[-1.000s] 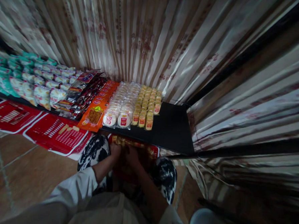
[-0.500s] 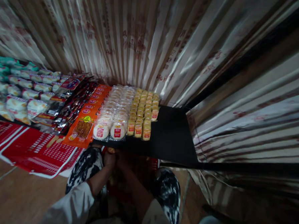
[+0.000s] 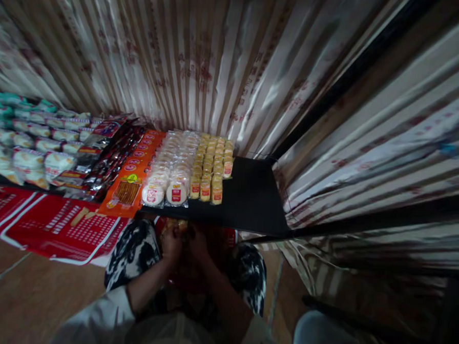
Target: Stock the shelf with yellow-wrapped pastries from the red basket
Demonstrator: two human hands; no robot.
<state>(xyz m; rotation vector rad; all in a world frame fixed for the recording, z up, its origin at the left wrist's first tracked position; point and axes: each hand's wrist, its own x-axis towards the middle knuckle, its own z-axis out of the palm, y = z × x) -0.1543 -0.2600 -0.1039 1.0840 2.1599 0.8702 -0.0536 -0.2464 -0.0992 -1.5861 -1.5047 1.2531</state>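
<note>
Head view: left hand (image 3: 171,245) seems closed on small yellow packets (image 3: 172,224) between the knees, just under the black shelf (image 3: 251,199); right hand (image 3: 197,243) beside it, grip unreadable. Dim, cramped spot, so a packet could slip floorward.

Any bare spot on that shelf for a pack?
Bare: the right end of the black shelf, bordered by the yellow packs, the striped wall and the front edge. Leftward it is packed tight: round cakes, orange packs, dark packs. Below the edge the left hand and right hand crowd together.
</note>
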